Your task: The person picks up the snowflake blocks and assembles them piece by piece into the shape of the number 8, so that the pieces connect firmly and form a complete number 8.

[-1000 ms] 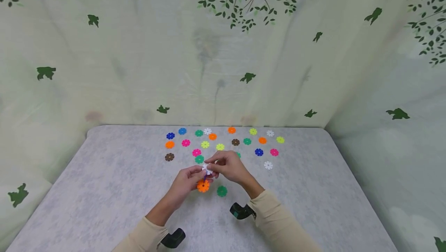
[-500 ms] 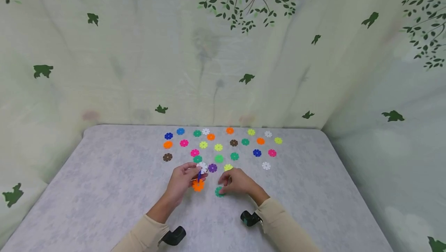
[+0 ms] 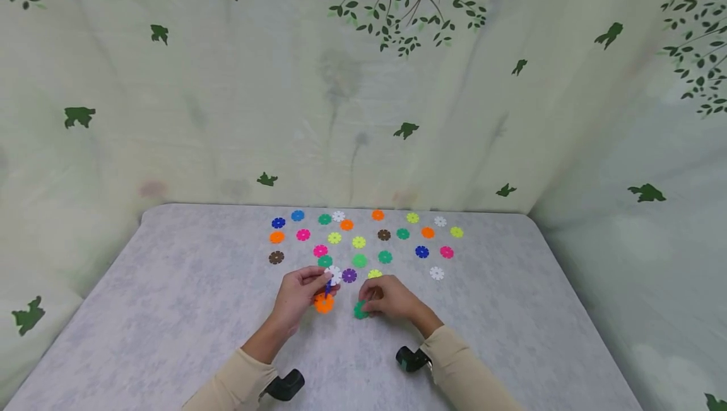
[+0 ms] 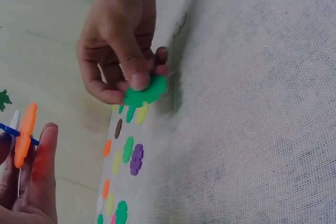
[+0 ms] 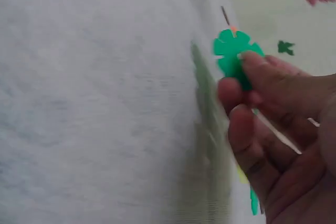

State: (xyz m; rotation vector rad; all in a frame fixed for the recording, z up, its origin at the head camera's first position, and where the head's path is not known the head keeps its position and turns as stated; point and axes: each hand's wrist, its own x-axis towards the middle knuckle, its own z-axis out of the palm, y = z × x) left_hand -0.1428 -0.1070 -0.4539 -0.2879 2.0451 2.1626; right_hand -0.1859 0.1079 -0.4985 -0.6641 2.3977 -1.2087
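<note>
Green disc (image 3: 360,310): 1 pc, slotted rim; was in R hand (image 3: 392,297), looked just off the tbl (image 3: 199,310).
R grip: thumb & fingers clamped on it; thumb across one face, much of rim jutting free past tips (R wrist view).
Joined set (image 3: 328,287): white disc (image 3: 334,274), blue disc (image 3: 327,289) edge-on, orange disc (image 3: 324,303); was in L hand (image 3: 295,297).
L grip: thumb & fingers pinched on set at white disc; orange lay nearer the person.
Step (judged): taking up a loose pc, L hand holding set.
Next (judged): called for steady L hold, slot turned to slot; which slot, couldn't tell.
Loose stock: purple disc (image 3: 349,276) near set; yellow disc (image 3: 375,274) part hid. behind R hand; others, asstd cols, twd far edge.
Backdrop: leaf-print cloth (image 3: 255,114).
</note>
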